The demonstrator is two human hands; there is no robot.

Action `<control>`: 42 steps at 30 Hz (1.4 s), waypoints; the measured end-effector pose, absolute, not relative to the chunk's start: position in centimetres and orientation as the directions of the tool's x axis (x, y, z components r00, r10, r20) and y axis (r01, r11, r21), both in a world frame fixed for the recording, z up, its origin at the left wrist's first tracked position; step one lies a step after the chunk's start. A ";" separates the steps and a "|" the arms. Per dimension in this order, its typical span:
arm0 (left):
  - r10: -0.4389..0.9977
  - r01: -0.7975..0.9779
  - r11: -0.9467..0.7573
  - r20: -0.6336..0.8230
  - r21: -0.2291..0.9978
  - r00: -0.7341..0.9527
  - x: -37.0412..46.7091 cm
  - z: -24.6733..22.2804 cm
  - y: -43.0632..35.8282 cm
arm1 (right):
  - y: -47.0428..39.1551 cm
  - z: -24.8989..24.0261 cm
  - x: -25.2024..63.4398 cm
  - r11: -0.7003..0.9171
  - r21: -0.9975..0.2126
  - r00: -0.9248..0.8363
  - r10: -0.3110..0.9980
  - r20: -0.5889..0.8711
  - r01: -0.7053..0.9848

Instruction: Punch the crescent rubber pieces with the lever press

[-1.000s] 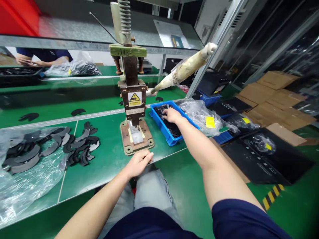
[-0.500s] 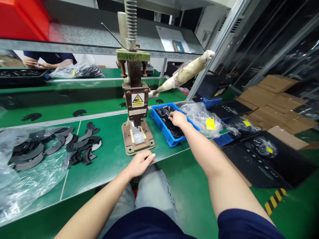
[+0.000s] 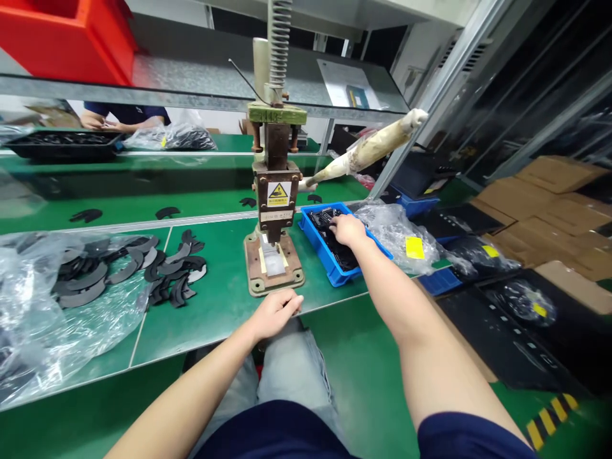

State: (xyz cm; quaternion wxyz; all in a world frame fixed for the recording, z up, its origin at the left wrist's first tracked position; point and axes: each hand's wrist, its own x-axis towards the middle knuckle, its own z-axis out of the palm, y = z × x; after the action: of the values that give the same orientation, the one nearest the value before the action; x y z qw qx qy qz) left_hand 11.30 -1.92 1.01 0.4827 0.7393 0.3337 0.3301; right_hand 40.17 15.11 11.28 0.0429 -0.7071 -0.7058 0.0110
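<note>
Green workbench [image 3: 215, 312], bearing manual lever press [image 3: 276, 223]; right of press, blue plastic bin [image 3: 342, 278] of small black parts [image 3: 343, 254]. Right hand [image 3: 350, 230] in bin, curled at parts, grip on any piece uncertain. Left hand [image 3: 275, 314] loosely closed, at bench edge before press. Leftward, curved black pieces [image 3: 176, 271].

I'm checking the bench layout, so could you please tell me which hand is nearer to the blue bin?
Right: the right hand is in the blue bin; the left hand is at the table's front edge, outside it.
</note>
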 end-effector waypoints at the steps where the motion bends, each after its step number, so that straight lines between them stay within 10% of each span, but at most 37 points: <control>1: 0.811 0.172 -0.312 0.168 0.934 0.560 11.3 1.0 -1.9 | 14.4 11.9 40.4 -0.002 -0.093 0.008 0.998 0.069 0.996; 13: 0.861 -0.033 -0.443 0.435 0.896 0.263 9.6 3.5 -4.0 | -3.5 10.1 32.9 0.698 -0.289 -0.635 0.716 0.290 0.655; 23: 0.811 0.004 -0.553 0.538 0.833 0.231 7.4 3.2 -6.4 | -4.3 7.3 30.7 0.826 -0.239 -0.708 0.561 0.430 0.510; 35: 0.711 0.171 -0.695 0.632 0.698 0.309 5.7 3.9 -4.7 | -4.0 8.4 31.0 0.791 -0.223 -0.688 0.608 0.397 0.570; 42: 0.841 0.557 -0.504 0.521 0.661 0.142 3.3 3.0 4.8 | 2.3 19.6 35.5 0.733 -0.446 -0.094 0.565 0.820 0.514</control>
State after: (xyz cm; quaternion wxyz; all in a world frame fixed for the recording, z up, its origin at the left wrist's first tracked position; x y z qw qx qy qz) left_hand 3.30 4.77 3.03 0.1570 0.7393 0.4728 0.4531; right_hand 35.51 2.26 19.55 0.5656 -0.3647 -0.7393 0.0224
